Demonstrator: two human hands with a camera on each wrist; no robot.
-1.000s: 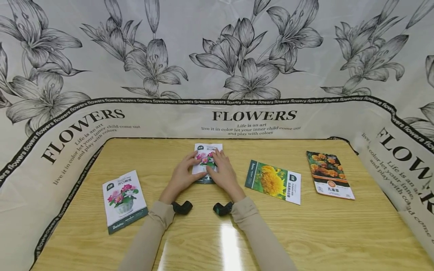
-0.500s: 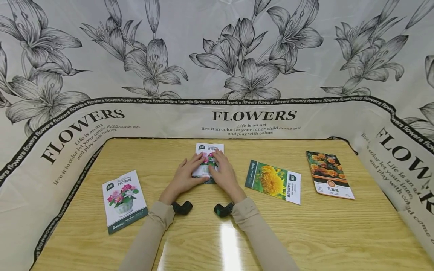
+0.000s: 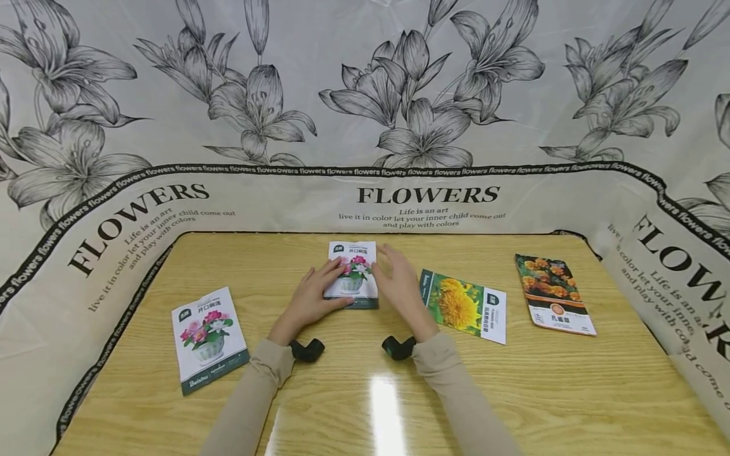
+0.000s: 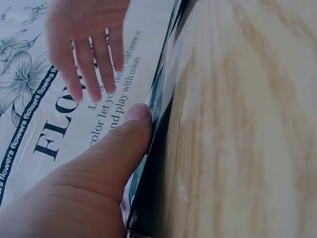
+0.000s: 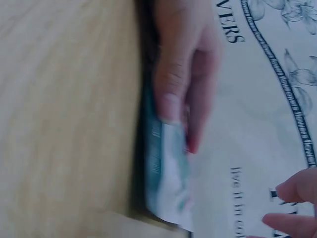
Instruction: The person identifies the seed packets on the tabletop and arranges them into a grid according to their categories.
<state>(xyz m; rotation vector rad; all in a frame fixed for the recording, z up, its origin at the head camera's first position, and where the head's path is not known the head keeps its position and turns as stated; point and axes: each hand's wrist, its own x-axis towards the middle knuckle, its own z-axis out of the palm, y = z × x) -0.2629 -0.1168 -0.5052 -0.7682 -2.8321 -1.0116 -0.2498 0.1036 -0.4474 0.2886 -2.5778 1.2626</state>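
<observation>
A white seed packet with pink flowers in a bowl and a dark green bottom band lies at the far middle of the table. My left hand rests on its left part, fingers spread across the front and thumb along the bottom band. Seen from the left wrist, the thumb presses on the packet's face. My right hand is just off the packet's right edge, fingers extended and holding nothing. In the right wrist view its fingertips show apart from the packet.
A matching pink-flower packet lies at the left. To the right are a yellow-flower packet, its near-left edge behind my right wrist, and an orange-flower packet. A flower-printed cloth stands along the table's back edge.
My left hand first pinched toward the right thumb, then flattened over the packet with its fingers spread. My right hand has come off the packet and moved right, uncovering its right side.
</observation>
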